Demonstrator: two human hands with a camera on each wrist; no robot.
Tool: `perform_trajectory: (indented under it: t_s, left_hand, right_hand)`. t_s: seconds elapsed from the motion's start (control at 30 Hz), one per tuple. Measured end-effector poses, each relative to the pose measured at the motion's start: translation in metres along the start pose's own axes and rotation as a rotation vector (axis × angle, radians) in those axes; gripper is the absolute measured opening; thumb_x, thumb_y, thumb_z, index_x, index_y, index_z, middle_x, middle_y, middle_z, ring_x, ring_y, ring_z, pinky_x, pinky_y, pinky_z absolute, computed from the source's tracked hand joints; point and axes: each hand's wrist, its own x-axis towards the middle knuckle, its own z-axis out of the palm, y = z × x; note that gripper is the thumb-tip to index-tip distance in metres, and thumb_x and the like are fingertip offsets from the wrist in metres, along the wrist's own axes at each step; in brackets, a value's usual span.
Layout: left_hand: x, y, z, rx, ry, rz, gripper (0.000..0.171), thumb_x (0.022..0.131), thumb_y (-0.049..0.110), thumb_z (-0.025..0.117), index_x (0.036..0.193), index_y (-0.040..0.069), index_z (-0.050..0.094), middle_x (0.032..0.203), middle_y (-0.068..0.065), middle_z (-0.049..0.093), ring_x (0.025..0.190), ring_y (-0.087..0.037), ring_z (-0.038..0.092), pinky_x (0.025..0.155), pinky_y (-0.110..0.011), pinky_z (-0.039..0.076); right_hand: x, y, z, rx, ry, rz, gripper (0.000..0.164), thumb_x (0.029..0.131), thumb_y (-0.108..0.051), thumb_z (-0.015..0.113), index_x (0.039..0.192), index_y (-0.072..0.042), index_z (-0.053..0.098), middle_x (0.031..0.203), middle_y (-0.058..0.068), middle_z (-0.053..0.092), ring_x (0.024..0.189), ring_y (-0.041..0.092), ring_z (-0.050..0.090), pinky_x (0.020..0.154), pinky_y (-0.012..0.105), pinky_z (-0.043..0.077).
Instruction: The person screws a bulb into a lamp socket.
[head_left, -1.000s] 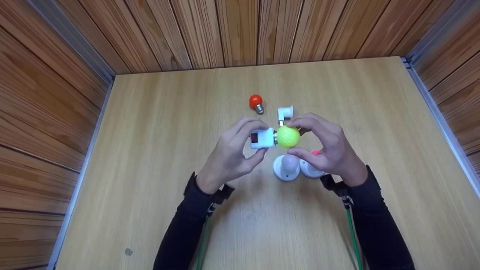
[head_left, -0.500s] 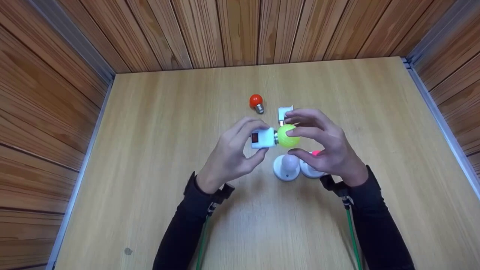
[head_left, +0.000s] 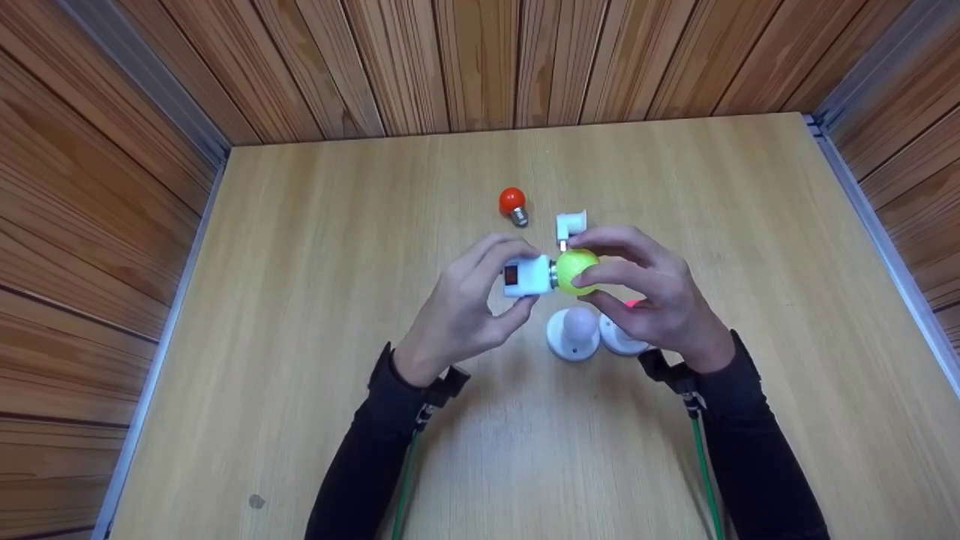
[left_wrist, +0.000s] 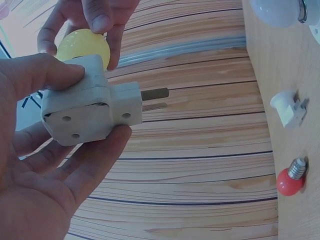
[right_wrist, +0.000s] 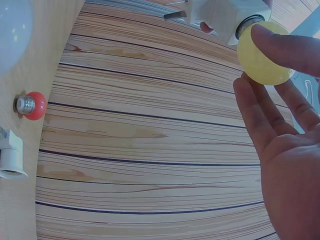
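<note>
Gripping a white plug-in lamp socket (head_left: pixel 529 276) between thumb and fingers, my left hand (head_left: pixel 459 315) is part closed, spread only by the socket's body. Socket details: dark red switch on the face, metal prongs (left_wrist: pixel 155 94) at the side, seen from the left wrist. My right hand (head_left: pixel 664 300), likewise part closed, pinches one yellow globe bulb (head_left: pixel 571 261), its metal screw base at the socket's mouth; how deep it sits I cannot tell. Both pieces: held above the wood-grain counter (head_left: pixel 300 337).

Lying on the counter, far side: one red bulb (head_left: pixel 511 199), screw base bare; to its right, a second white plug-in socket (head_left: pixel 572 223), just beyond my right fingertips. Near side: one white bulb (head_left: pixel 580 324) upright on a round white base (head_left: pixel 562 348); beside it, another round base (head_left: pixel 621 343), partly hidden, with a pinkish-red bulb (head_left: pixel 632 304) mostly covered by my right hand.
</note>
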Motion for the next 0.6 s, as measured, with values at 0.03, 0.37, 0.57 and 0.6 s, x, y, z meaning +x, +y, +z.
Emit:
perform_trajectory:
  t_s: [0.03,0.37,0.57,0.6]
  left_hand:
    - [0.0001,-0.0001,-0.0001,0.000,0.001,0.001,0.045,0.093,0.012,0.079,0.133,0.002,0.062,0.127,-0.011,0.068,0.106,-0.019,0.067,0.093,-0.023,0.062]
    - [-0.0001,0.0011,-0.0010,0.006,0.008,0.006,0.044,0.094,0.013,0.079,0.133,0.001,0.062,0.129,-0.011,0.068,0.109,-0.019,0.066,0.096,-0.024,0.062]
    - [0.0005,0.0016,-0.0012,0.012,0.017,0.014,0.044,0.093,0.012,0.079,0.132,0.002,0.063,0.128,-0.011,0.068,0.108,-0.019,0.067,0.096,-0.023,0.062]
    - [0.0006,0.0016,-0.0011,0.013,0.019,0.016,0.044,0.093,0.011,0.080,0.132,0.002,0.063,0.128,-0.011,0.068,0.108,-0.019,0.067,0.096,-0.023,0.062]
  right_hand:
    - [0.0004,-0.0002,0.0000,-0.001,0.001,0.001,0.013,0.099,-0.013,0.075,0.100,-0.001,0.075,0.126,0.024,0.066,0.124,0.024,0.068,0.115,0.024,0.055]
    - [0.0015,0.0003,-0.0005,0.007,0.017,-0.011,0.011,0.095,-0.007,0.078,0.100,0.002,0.075,0.120,0.028,0.068,0.119,0.027,0.071,0.113,0.023,0.055]
    - [0.0015,0.0000,-0.0014,0.011,0.004,0.016,0.020,0.097,-0.014,0.078,0.106,0.003,0.074,0.121,0.028,0.068,0.122,0.020,0.070,0.112,0.021,0.055]
    - [0.0015,-0.0003,-0.0018,0.008,0.001,0.023,0.021,0.096,-0.015,0.079,0.107,0.003,0.074,0.121,0.028,0.068,0.122,0.020,0.070,0.112,0.021,0.055]
